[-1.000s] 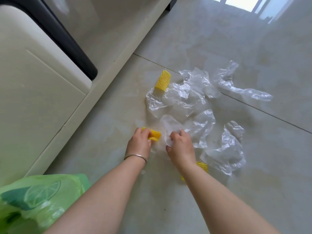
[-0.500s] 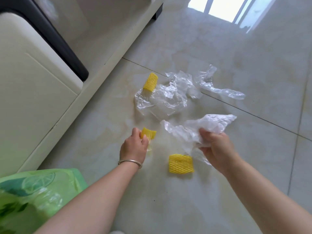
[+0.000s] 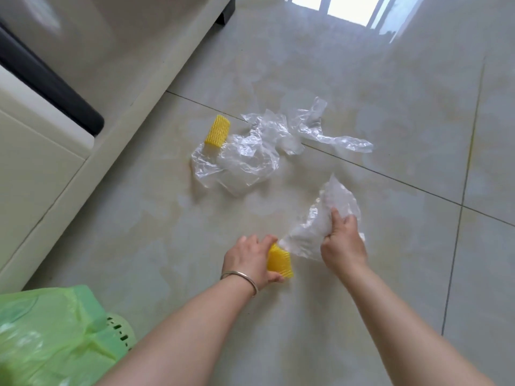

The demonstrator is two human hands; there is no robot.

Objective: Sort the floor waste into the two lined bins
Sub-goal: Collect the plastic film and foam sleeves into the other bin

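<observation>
- On the pale tiled floor beside a cream cabinet point(image 3: 41, 174), I am watching the left hand point(image 3: 250, 260) gripping a yellow foam net point(image 3: 280, 261) low over the tiles.
- The right hand point(image 3: 344, 240) is clutching a crumpled clear plastic bag point(image 3: 323, 215), lifted just beside the left.
- More clear plastic point(image 3: 242, 160) and a second yellow net point(image 3: 218, 131) are lying farther ahead, touching each other.
- A green-lined bin point(image 3: 55, 338) is waiting at lower left; the second bin is out of view.
- I am judging the risk as slippery film sliding loose from the fist, or both loads landing in one bin.
</observation>
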